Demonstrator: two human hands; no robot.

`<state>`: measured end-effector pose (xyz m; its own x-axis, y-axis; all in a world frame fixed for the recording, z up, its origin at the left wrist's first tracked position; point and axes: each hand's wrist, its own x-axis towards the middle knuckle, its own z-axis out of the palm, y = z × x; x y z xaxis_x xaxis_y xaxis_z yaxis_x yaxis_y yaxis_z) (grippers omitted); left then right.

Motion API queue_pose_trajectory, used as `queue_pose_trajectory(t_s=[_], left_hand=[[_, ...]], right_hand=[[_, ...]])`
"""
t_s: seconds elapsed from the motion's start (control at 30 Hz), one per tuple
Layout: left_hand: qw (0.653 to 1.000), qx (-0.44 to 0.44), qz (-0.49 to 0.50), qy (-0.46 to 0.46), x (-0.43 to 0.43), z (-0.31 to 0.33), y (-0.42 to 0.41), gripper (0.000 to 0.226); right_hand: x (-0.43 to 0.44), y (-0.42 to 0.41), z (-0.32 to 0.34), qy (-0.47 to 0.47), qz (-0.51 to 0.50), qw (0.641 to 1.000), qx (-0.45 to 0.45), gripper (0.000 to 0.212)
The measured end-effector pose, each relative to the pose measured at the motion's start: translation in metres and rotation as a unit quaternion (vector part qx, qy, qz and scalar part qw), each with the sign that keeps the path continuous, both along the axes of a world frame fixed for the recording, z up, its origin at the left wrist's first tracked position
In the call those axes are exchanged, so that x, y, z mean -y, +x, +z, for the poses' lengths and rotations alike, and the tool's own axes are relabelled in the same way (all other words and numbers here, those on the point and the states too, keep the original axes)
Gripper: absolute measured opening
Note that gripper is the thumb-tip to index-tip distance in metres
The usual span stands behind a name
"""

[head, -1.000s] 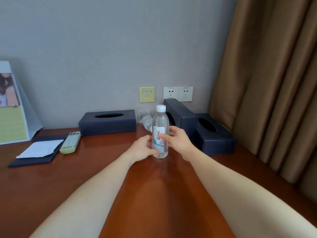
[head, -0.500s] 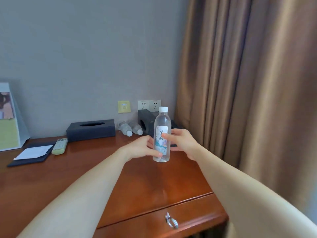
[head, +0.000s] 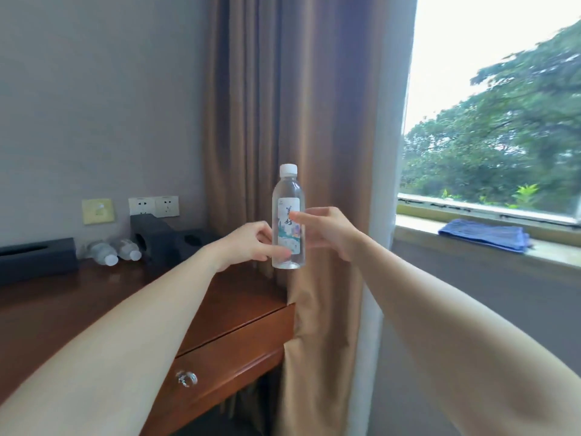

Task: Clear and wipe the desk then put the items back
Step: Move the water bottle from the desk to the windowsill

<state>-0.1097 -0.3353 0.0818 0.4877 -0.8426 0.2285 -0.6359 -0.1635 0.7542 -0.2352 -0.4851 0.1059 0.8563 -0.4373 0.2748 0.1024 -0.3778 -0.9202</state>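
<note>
A clear water bottle (head: 288,196) with a white cap and a printed label is upright in the air, past the right end of the wooden desk (head: 94,297). My left hand (head: 248,243) pinches its lower part from the left. My right hand (head: 327,229) grips it from the right, thumb across the label. A folded blue cloth (head: 484,234) lies on the window sill (head: 440,229) at the right.
Two more water bottles (head: 110,251) lie on their sides at the back of the desk, between a dark tissue box (head: 34,254) and two dark boxes (head: 166,237). Wall sockets (head: 154,206) sit above them. A brown curtain (head: 283,105) hangs beside the desk's right end. A drawer knob (head: 187,378) shows below.
Both hands have lifted the bottle off the desk and carried it right, beyond the desk's end toward the window. The view has swung right, bringing the sill and the blue cloth into sight.
</note>
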Motion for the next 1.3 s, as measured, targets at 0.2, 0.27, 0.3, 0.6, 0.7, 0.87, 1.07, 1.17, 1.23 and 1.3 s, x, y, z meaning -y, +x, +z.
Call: queue_pose_trajectory(t_s=[0.2,0.27,0.3,0.6,0.7,0.87,1.07,1.17,1.23,1.3], left_hand=[[0.996,-0.011,-0.065,-0.059,0.078,0.016,-0.062,0.043],[0.992,-0.038,-0.093,-0.079,0.107,0.020,-0.083,0.047],[0.989,-0.051,-0.108,-0.086,0.121,0.023,-0.095,0.049],[0.972,-0.057,-0.208,-0.098,0.236,0.040,-0.192,0.054],[0.967,-0.049,-0.229,-0.104,0.268,0.039,-0.226,0.044],[0.960,-0.015,-0.265,-0.093,0.316,0.040,-0.273,0.048],[0.961,0.029,-0.264,-0.081,0.364,0.040,-0.304,0.040],[0.961,0.045,-0.264,-0.071,0.382,0.039,-0.314,0.029],[0.961,0.046,-0.263,-0.070,0.394,0.036,-0.317,0.026],[0.960,0.045,-0.267,-0.066,0.406,0.032,-0.317,0.023]], right_hand=[[0.050,-0.089,0.022,-0.013,-0.072,0.997,0.018,0.034],[0.068,-0.114,0.029,-0.011,-0.111,0.993,0.031,0.037],[0.078,-0.127,0.032,-0.010,-0.133,0.990,0.040,0.040],[0.143,-0.241,0.048,-0.009,-0.260,0.964,0.054,0.037],[0.160,-0.276,0.047,-0.003,-0.292,0.955,0.053,0.036],[0.186,-0.322,0.043,0.007,-0.355,0.932,0.078,0.041],[0.218,-0.351,0.036,-0.021,-0.408,0.909,0.083,0.041],[0.238,-0.356,0.033,-0.056,-0.436,0.896,0.060,0.050],[0.251,-0.357,0.030,-0.070,-0.448,0.890,0.046,0.051],[0.265,-0.355,0.025,-0.078,-0.456,0.886,0.034,0.050]])
